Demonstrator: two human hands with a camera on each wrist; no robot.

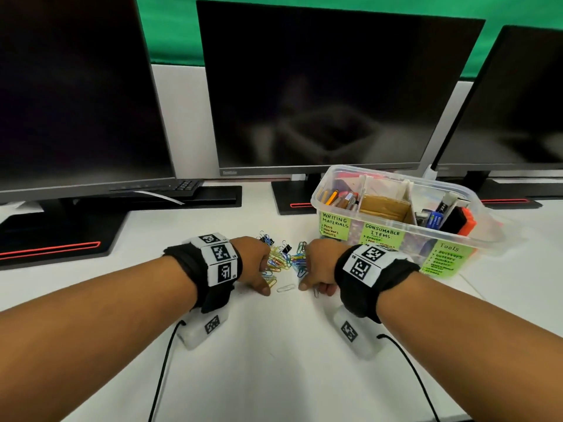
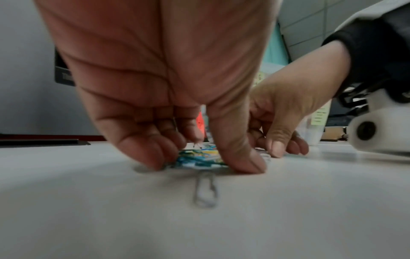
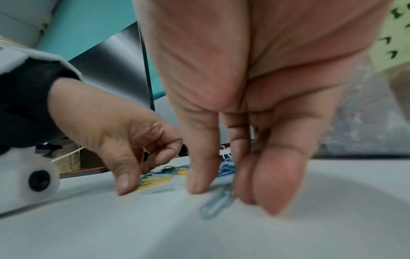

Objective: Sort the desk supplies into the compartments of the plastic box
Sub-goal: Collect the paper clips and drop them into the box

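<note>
A heap of coloured paper clips [image 1: 280,260] with a few black binder clips [image 1: 286,248] lies on the white desk between my hands. My left hand [image 1: 262,275] has its thumb and curled fingers down round the heap's left part [image 2: 199,159], pinching clips together. My right hand [image 1: 315,289] is curled at the heap's right side, with a blue-grey paper clip [image 3: 218,201] caught between thumb and fingers [image 3: 266,192]. A single pale clip [image 1: 285,288] lies loose between the two thumbs. The clear plastic box [image 1: 393,178] stands just right of my right wrist.
The box has three labelled compartments: writing materials with pens [image 1: 335,197], consumable items with brown tape [image 1: 384,207], tools with an orange-black item [image 1: 460,222]. Three dark monitors [image 1: 329,92] and their stands line the back. Bare desk lies toward me, crossed by wrist-camera cables [image 1: 161,373].
</note>
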